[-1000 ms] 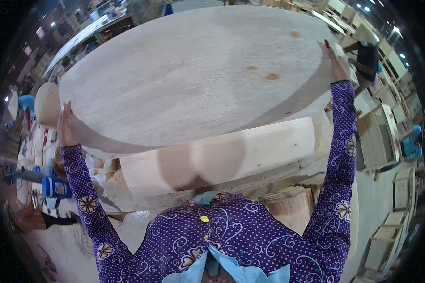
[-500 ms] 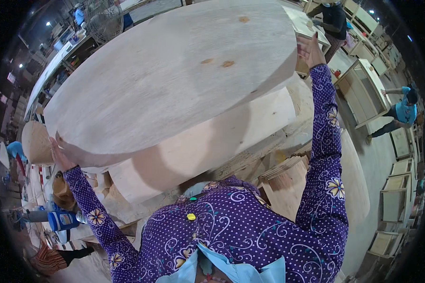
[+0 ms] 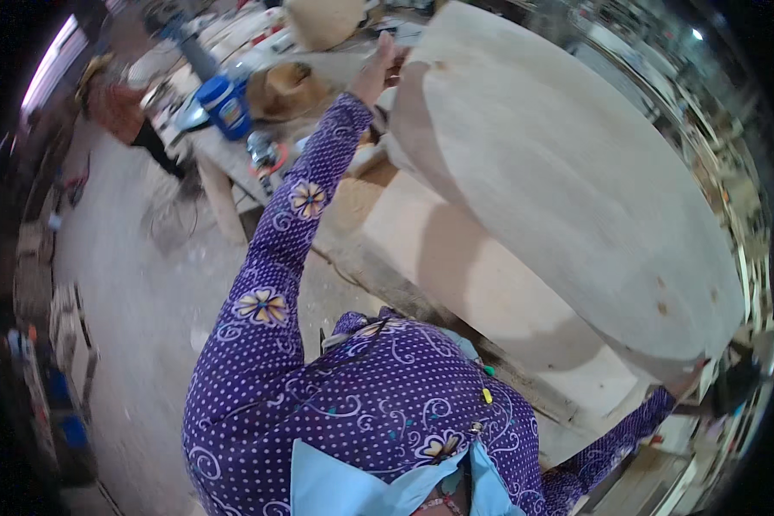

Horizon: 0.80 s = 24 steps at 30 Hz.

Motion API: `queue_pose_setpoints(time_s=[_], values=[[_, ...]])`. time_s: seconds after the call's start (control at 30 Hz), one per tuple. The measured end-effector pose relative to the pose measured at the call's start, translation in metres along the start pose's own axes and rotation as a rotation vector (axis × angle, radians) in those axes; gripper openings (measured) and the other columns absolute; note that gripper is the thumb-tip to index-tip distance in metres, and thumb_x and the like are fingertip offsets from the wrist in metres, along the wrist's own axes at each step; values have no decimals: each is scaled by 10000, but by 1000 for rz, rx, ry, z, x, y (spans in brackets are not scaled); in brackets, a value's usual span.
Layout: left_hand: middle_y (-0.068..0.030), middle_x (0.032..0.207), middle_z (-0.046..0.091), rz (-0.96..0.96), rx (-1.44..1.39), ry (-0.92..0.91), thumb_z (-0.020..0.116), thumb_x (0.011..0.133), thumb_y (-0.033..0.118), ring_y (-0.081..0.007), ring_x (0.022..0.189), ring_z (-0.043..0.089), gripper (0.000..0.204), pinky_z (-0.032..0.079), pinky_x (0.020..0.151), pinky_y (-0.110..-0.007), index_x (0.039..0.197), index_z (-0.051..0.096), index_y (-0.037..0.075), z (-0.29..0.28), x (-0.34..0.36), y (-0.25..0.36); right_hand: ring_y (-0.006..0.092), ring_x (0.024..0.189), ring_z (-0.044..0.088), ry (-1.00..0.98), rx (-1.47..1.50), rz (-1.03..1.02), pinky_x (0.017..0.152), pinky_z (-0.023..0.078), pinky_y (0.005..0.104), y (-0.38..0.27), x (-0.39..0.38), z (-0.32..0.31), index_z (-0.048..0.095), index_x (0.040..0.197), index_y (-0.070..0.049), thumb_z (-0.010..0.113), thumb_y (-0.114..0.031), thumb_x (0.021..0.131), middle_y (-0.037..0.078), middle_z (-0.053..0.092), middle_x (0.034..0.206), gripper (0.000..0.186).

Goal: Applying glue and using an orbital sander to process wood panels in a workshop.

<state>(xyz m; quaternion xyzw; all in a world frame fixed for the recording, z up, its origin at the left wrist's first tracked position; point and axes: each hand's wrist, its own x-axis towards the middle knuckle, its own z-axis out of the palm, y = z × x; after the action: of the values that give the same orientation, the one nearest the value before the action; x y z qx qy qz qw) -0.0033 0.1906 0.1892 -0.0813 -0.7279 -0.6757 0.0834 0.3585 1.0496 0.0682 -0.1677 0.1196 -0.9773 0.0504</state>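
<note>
A large, pale plywood sheet [image 3: 568, 163] spreads in front of me, slightly bowed and with a few brown knots near its right end. My left hand [image 3: 380, 73] grips its far left edge, the fingers at the rim and partly hidden. At the opposite end my right hand [image 3: 686, 383] holds the near right edge; it is small and blurred here. Beneath the raised sheet lies another pale wooden board [image 3: 464, 258], with the shadow of the sheet and of my body across it.
Left of the sheet, a worktable bears a blue jug [image 3: 225, 107], a metal tool with a red ring [image 3: 265, 153] and a brown crumpled item [image 3: 285, 90]. A person [image 3: 116, 107] bends beyond it. Dusty floor [image 3: 142, 301] stretches along my left side.
My view has swung left, so the sheet now slants down to the right. Both hands remain at its opposite ends. The blue jug and bending person appear higher in the picture.
</note>
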Motion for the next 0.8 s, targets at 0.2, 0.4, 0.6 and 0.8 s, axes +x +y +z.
queue_pose_setpoints(time_s=[0.2,0.4,0.6,0.8], values=[[-131,1060,629,10,-361,12,263,894,686,-211,966,617,792,480,884,-336,1251,506,21,-57,-24,-32,266,1280,372,-68,-87,87,1065,266,470,7,52,35,450,1357,-44,431,-436,932,142,433,1382,578],[-70,1030,627,-102,-416,-296,383,938,569,-152,927,605,622,485,846,-288,1209,557,37,32,-26,-31,267,1301,352,-113,172,-44,1068,264,455,-48,-53,39,445,1363,-51,438,-415,936,141,398,1417,561],[28,921,581,-23,-245,-357,556,941,303,-57,815,542,332,463,718,-205,1133,601,36,78,-35,-10,328,1250,412,-32,-122,-77,1058,291,433,-27,-99,72,412,1381,-38,520,-472,893,172,418,1384,662],[39,904,577,40,-498,-321,589,921,241,-52,851,522,226,421,799,-198,1034,625,49,102,-54,-14,318,1288,373,17,-197,-104,1045,312,423,37,-161,155,417,1384,-64,509,-474,905,159,366,1429,638]])
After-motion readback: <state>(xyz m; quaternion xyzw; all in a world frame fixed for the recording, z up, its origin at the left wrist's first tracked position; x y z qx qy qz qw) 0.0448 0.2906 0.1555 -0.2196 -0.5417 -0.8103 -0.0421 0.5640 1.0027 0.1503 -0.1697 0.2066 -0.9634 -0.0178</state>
